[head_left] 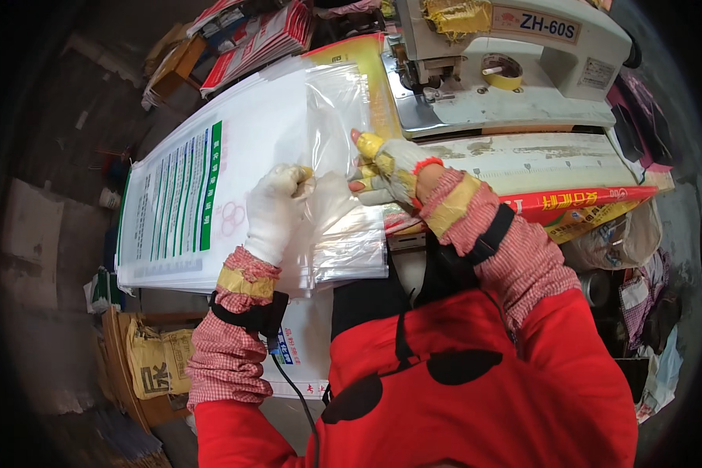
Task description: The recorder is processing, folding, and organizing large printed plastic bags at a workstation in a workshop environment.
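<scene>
A stack of white printed bags with green and faint pink print lies in front of me. Clear plastic film sticks out along its right side, creased and shiny. My left hand, in a white glove, is closed at the edge of the film, its fingertips pinched on it. My right hand, in a worn glove with yellow tape round the fingers, is over the film's right edge. Its fingers are spread, and I see nothing gripped in them. Whether they touch the film is hard to tell.
A white sewing machine stands at the far right, a yellow tape roll on its base. Before it runs a white ruled board with a red printed edge. Red-and-white printed sacks are piled at the back. A wooden stand holds a yellowish sack at lower left.
</scene>
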